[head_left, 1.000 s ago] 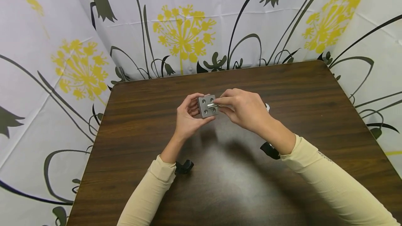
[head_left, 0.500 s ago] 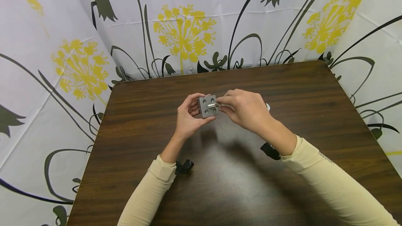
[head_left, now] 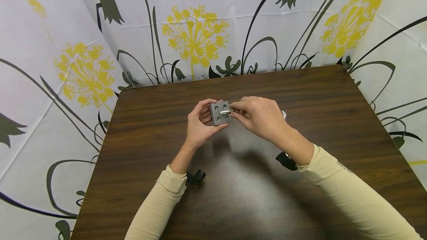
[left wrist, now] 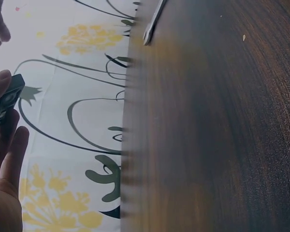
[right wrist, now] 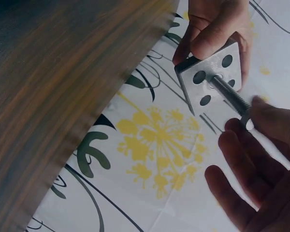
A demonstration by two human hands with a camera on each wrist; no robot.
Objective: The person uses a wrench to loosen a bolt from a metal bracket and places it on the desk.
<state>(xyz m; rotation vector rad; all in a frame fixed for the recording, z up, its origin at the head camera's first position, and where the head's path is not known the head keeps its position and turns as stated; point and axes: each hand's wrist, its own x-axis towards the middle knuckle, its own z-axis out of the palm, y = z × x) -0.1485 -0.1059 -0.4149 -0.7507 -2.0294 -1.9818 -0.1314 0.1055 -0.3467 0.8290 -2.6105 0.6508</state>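
My left hand (head_left: 198, 126) grips a square grey metal plate (head_left: 216, 113) by its edges, above the table. Several round holes pierce the plate, and a silver threaded rod (head_left: 225, 112) sticks out of its middle. The thumb and fingers of my right hand (head_left: 263, 116) pinch the rod's outer end. In the right wrist view the threads of the rod (right wrist: 232, 95) show between the plate (right wrist: 215, 62) and my thumb; the rod's far end is partly hidden by fingers. Only a dark edge of the plate (left wrist: 12, 94) appears in the left wrist view.
A metal wrench-like tool (left wrist: 153, 23) lies on the dark wood table (head_left: 160, 114); in the head view a small white end (head_left: 284, 114) peeks out behind my right hand. A flower-patterned curtain (head_left: 200, 29) hangs beyond the table's back edge.
My right fingertips have drawn back slightly from the plate's face and shifted at the rod's end. My left hand and the plate hold nearly the same place.
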